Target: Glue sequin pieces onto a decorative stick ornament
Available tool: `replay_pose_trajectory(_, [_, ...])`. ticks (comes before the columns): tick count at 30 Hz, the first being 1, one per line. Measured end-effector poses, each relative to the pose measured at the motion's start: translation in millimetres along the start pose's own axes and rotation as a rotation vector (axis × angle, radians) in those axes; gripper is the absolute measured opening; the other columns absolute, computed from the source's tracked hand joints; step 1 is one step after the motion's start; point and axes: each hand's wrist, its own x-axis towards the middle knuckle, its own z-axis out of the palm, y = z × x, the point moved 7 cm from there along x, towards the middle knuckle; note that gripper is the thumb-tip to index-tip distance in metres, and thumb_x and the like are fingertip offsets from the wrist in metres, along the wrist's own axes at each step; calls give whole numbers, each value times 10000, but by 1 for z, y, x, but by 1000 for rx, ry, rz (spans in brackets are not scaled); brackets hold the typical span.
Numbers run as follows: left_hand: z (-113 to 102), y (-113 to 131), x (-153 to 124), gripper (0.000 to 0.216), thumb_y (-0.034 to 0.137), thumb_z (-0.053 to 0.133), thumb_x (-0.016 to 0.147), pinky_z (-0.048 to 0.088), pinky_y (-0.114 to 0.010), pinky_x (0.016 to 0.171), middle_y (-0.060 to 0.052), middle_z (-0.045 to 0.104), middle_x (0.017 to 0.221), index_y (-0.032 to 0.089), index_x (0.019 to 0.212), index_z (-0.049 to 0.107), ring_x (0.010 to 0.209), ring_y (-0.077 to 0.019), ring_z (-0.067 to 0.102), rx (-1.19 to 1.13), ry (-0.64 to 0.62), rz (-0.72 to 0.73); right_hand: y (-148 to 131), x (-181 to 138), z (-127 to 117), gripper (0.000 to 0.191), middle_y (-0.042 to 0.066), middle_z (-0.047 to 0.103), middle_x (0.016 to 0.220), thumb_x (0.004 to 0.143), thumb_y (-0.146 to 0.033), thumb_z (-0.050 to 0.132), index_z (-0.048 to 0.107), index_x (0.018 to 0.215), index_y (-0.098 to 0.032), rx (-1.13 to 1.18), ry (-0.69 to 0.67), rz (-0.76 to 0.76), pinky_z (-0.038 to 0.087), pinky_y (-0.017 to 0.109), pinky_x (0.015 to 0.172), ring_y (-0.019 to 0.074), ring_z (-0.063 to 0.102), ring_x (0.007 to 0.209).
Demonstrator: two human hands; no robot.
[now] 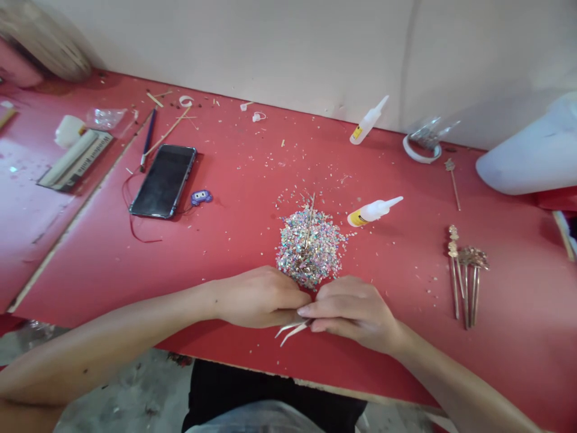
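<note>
Head view looks down on a red counter [112, 258] speckled with crumbs and stray flakes. Both hands meet just inside its near edge. The left hand [259, 297] has its fingers curled in tight, tips pressed against the other hand's, and whatever they pinch is hidden. The right hand [354, 313] has its fingers closed flat over a pair of tweezers [292, 329], whose two pale prongs poke out beneath the knuckles toward the counter's edge. Just beyond the fingertips, all but touching them, sits the glitter pile [311, 243] — a heap of tiny shiny flakes with a thin gold stick [310, 216] lying in it.

A glue bottle [373, 211] lies on its side just right of the pile, nozzle pointing away from it. A second bottle [368, 120] lies further back against the wall [293, 54], near a tape ring [421, 157]. Off to the right, well apart from the hands, gold hairpins [464, 282] lie side by side. To the left a phone [164, 180] lies face up with a small purple charm [201, 196] just beside it and a pen [148, 137] beyond.

Between hands and pile the way is open. Bare red surface runs along the near edge on either side of the hands — wider to the left, shorter on the right before the hairpins. The wall closes the far side.
</note>
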Motion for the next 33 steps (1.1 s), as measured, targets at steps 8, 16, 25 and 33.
replay_pose_trajectory(8, [-21,-17,-3,273,260,433,1011,427,-189,703,-1,674,731,168,814,599,696,-99,609,-178,-53,-239,33,-15,-29,175,-28,683,682,929,-219,588,694,1066,-240,78,248,383,472,175,455,52,564,438])
replay_pose_trajectory(16, [-43,-43,-13,172,284,489,979,439,-169,655,38,655,702,183,1080,584,638,-76,597,-148,240,-452,50,-25,-35,141,-37,682,689,938,-250,571,683,1025,-250,143,373,517,458,167,431,46,555,437])
replay_pose_trajectory(25, [-27,-26,-6,507,393,670,870,405,-176,587,28,667,807,222,1316,498,618,-85,549,-171,116,-392,24,-7,-14,156,-17,693,691,938,-284,579,684,1023,-207,21,92,317,500,180,517,56,588,464])
replay_pose_trajectory(33, [-23,-16,-2,234,205,458,992,424,-186,723,-3,661,760,160,824,615,732,-99,609,-189,-17,-229,10,-2,-14,168,-22,692,668,947,-276,565,662,1071,-219,-64,90,153,494,187,550,64,596,489])
